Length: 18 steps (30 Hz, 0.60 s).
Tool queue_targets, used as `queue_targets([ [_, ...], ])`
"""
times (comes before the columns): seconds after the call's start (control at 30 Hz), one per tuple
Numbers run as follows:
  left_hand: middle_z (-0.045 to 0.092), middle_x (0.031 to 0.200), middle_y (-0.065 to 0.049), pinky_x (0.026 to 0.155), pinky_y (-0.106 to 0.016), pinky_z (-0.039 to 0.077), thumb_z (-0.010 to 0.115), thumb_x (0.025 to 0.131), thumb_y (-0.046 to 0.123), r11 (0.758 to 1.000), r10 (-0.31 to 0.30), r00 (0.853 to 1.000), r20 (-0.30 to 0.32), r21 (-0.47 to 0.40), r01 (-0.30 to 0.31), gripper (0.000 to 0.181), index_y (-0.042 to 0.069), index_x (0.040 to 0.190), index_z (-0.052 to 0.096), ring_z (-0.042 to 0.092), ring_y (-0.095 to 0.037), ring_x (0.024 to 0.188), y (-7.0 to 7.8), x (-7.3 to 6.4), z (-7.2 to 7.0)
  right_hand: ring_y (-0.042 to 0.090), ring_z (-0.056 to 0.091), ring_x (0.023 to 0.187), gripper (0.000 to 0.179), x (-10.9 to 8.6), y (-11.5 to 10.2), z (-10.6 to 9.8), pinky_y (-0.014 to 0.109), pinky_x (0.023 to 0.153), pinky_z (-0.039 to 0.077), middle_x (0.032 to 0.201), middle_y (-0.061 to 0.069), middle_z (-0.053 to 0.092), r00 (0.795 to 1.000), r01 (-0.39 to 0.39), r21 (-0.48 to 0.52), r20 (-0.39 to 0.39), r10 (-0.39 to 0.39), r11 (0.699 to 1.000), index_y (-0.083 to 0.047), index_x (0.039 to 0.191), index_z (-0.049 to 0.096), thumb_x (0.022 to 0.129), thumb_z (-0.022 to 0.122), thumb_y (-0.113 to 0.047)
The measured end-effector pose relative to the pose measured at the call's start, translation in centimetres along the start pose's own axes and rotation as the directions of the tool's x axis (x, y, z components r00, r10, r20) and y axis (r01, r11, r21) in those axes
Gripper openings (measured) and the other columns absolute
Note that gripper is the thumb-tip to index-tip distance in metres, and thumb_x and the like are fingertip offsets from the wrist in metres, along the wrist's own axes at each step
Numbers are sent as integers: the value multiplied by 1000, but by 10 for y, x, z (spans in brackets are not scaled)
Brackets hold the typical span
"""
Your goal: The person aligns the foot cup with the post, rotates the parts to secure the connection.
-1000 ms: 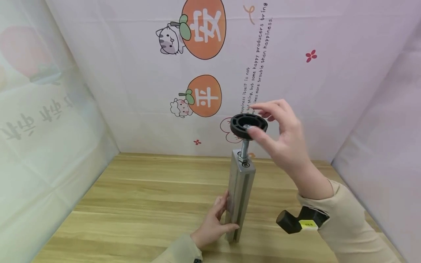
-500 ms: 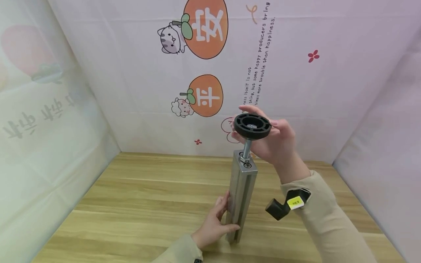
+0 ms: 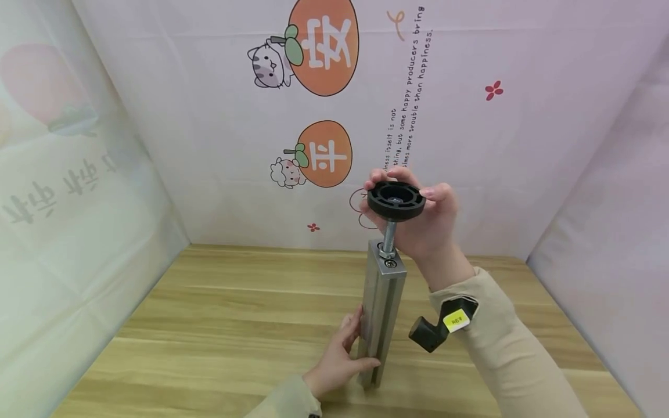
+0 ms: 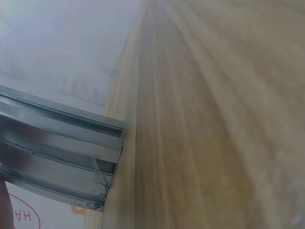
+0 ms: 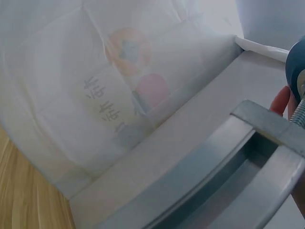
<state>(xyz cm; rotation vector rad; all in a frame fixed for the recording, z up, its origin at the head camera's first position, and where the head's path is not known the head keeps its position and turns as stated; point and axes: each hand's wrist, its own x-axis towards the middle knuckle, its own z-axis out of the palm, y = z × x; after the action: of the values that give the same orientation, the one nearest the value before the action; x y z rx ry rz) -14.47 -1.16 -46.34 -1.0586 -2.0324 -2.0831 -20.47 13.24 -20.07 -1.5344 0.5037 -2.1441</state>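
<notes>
An aluminium profile (image 3: 384, 316) stands upright on the wooden table, its lower end close to the wood in the left wrist view. My left hand (image 3: 334, 363) grips it low down, thumb on the near side. From its top plate rises a threaded rod (image 3: 389, 234) with a hex nut (image 3: 387, 253) at the base. A round black levelling foot (image 3: 395, 210) caps the rod, its ribbed hollow side facing up. My right hand (image 3: 431, 229) reaches behind the foot and holds its rim between thumb and fingers. In the right wrist view the foot (image 5: 295, 67) is partly cut off.
The wood-grain table (image 3: 235, 325) extends around the profile. A printed white cloth wall (image 3: 240, 191) stands at the back, with cloth walls at left and right. A black wrist camera mount (image 3: 444, 325) juts from my right sleeve.
My right hand has swung from the right side of the foot, fingers spread, to behind it, and its fingers have closed on the rim. The left hand and profile stay put.
</notes>
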Motion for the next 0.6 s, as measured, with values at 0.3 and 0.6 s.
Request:
queue_targets([
  [0.3,36,127,-25,107,-19,30,72,76,-6,1000,21,1000,-13,10,-21,98,12,152,14,42,-5,117,0,2,0,22,47,112,48,-2,4,-1,36,97,41,116,12,54,998,39,-24,-48,-40,999,-2,116,62,81,35,-18],
  [0.6,36,129,-23,107,-19,31,73,76,-4,1000,0,1000,-9,13,0,98,13,152,14,40,-5,119,0,2,0,22,45,113,45,-4,4,-1,34,98,42,117,12,54,997,39,-89,-67,-45,995,-3,116,63,82,36,-18],
])
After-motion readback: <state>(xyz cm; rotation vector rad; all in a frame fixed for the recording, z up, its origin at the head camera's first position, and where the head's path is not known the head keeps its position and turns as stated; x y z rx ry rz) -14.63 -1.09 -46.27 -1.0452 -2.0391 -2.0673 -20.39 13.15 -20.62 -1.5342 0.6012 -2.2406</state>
